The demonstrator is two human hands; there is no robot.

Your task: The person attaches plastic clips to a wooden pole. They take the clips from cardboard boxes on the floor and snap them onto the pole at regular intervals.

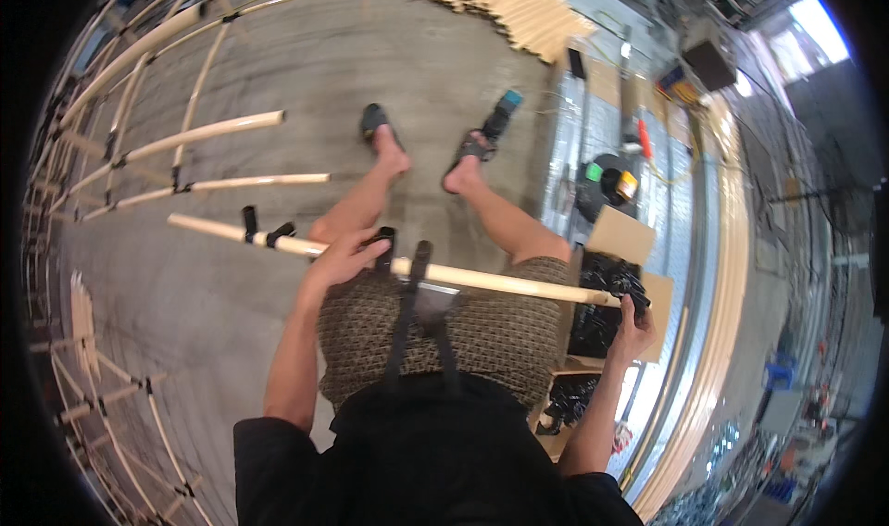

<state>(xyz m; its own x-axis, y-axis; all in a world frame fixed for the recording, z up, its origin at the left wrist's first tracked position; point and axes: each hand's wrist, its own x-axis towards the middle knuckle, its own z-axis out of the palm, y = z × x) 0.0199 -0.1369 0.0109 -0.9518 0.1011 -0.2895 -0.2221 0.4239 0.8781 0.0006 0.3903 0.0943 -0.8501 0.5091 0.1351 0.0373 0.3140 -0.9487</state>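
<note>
A light wood-coloured pole (519, 283) lies across my lap, tilted slightly down to the right. My left hand (341, 261) is closed around it left of its middle, right beside a black pipe joint (386, 248). Two more black joints (248, 224) sit on the pole further left, and a black strap-like piece (421, 262) crosses it near my waist. At the pole's right end my right hand (633, 330) pinches a small black joint (637, 301) against the tip. How far that joint is pushed on, I cannot tell.
An open cardboard box (620, 234) with black plastic-wrapped parts stands at my right. Frames of joined poles (185, 137) fill the left side. Many poles (505, 7) lie at the far end. A black tool with a teal end (505, 111) is by my right foot.
</note>
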